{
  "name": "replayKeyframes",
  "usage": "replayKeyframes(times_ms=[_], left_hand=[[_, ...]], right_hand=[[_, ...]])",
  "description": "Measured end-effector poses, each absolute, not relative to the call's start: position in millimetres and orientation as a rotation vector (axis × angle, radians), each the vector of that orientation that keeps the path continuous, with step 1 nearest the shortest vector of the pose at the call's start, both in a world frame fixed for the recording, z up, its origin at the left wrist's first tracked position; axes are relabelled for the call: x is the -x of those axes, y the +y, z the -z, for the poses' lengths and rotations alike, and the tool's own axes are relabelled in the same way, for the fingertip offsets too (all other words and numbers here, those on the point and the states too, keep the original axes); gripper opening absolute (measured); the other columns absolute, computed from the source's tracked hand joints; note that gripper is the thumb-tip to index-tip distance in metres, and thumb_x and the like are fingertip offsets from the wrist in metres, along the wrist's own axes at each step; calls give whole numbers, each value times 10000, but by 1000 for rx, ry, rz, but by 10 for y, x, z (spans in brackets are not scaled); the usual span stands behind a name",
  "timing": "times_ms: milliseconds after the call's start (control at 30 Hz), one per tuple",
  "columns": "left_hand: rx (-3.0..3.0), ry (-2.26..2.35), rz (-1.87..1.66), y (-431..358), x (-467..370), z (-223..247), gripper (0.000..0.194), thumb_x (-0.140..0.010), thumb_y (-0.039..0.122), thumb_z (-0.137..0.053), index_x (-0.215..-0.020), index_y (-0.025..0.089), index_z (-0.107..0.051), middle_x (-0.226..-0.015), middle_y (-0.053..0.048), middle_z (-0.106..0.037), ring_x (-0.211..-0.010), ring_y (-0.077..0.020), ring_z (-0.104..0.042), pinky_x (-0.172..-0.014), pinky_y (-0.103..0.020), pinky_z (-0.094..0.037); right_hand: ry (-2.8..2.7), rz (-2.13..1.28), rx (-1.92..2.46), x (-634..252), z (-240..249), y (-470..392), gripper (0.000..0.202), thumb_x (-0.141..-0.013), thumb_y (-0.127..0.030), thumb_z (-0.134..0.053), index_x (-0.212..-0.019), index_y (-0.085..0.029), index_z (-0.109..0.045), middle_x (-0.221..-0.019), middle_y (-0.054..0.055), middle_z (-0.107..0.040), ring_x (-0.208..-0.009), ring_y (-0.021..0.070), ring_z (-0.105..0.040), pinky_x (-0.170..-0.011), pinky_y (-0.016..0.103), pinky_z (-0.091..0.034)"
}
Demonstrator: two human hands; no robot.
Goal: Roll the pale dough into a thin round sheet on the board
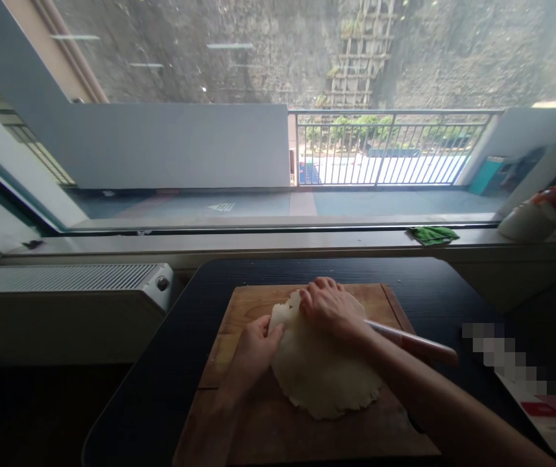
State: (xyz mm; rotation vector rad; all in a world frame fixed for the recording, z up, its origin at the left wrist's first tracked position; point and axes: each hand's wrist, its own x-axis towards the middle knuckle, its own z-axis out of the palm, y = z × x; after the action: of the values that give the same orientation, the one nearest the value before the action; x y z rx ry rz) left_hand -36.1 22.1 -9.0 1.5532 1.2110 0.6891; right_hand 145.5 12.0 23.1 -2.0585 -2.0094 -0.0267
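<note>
A flat, pale dough sheet (326, 376) with ragged edges lies on the wooden cutting board (229, 324). At its left edge my left hand (257, 344) is closed, pinching the dough between thumb and fingers. My right hand (333, 308) rests over the far part of the sheet, its fingers bent together at the far rim; their tips are partly hidden. Under my right wrist a slender tool with a rounded brown end (433, 348) sticks out to the right. My hand hides its other end, so I cannot tell its kind.
The board lies on a dark table (161, 389). A white radiator (87, 279) stands to the left. On the window sill are a green cloth (433, 235) and a white spray bottle (533, 217). A partly blurred white and red item (545, 408) lies at the right.
</note>
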Motion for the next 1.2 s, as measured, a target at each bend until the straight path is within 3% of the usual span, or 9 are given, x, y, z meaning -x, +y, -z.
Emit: replayKeyframes(times_ms=[133, 233, 333, 533, 700, 900, 1067, 1200], left_hand=[[-1508, 1179, -707, 211, 381, 121, 361, -737, 442, -551, -904, 133, -634, -707, -30, -663, -628, -180, -601, -495, -214, -396], [-1495, 1177, -712, 196, 375, 88, 354, -735, 436, -556, -907, 137, -633, -724, -35, -668, -638, -183, -604, -502, -216, -403], [-1484, 1205, -719, 174, 364, 37, 337, -719, 434, -568, -855, 134, -637, -676, -31, -658, -615, -182, -598, -495, -218, -403], [-1466, 1321, -723, 139, 343, -37, 310, -683, 438, -596, -771, 144, -642, -626, -18, -644, -591, -175, -585, -467, -215, -392], [-1517, 1252, -706, 154, 352, -1, 313, -722, 441, -563, -812, 148, -626, -668, -23, -648, -628, -181, -600, -510, -225, -423], [-1525, 1228, -708, 167, 362, 32, 314, -724, 446, -557, -805, 148, -617, -662, -17, -643, -626, -172, -595, -511, -216, -419], [-1496, 1305, -731, 131, 330, -65, 300, -679, 446, -586, -746, 156, -629, -626, -21, -639, -618, -187, -595, -495, -224, -417], [-1482, 1324, -744, 118, 324, -89, 282, -666, 431, -592, -709, 155, -632, -574, -10, -617, -607, -191, -590, -483, -221, -407]], right_hand=[[-1927, 197, 2048, -1448, -154, 139, 462, -911, -464, -230, -1108, -201, -555, -1282, 104, -446, -1258, 252, -252, -1023, 442, -153], [-1840, 137, 2235, -1642, -201, 402, 457, -878, -497, -310, -1070, -182, -579, -1290, 143, -427, -1247, 292, -264, -991, 487, -186], [-1823, 125, 2252, -1623, -181, 441, 493, -871, -505, -322, -1154, -162, -535, -1307, 158, -410, -1253, 300, -263, -987, 493, -200], [-1920, 252, 2028, -1409, -90, 289, 514, -912, -454, -226, -1275, -157, -437, -1360, 121, -373, -1315, 253, -153, -1057, 457, -60], [-1713, 15, 2313, -1687, -193, 595, 558, -871, -531, -291, -1204, -133, -498, -1316, 180, -397, -1274, 321, -231, -994, 549, -135], [-1926, 165, 1974, -1305, -46, 385, 549, -925, -442, -152, -1287, -133, -426, -1328, 121, -420, -1312, 236, -182, -1057, 418, -93], [-1798, 56, 2218, -1578, -141, 633, 568, -900, -508, -227, -1118, -107, -565, -1317, 176, -416, -1308, 305, -175, -1024, 513, -100], [-1881, 15, 2088, -1423, -107, 503, 606, -911, -513, -152, -1191, -118, -516, -1279, 148, -465, -1302, 269, -210, -1028, 445, -158]])
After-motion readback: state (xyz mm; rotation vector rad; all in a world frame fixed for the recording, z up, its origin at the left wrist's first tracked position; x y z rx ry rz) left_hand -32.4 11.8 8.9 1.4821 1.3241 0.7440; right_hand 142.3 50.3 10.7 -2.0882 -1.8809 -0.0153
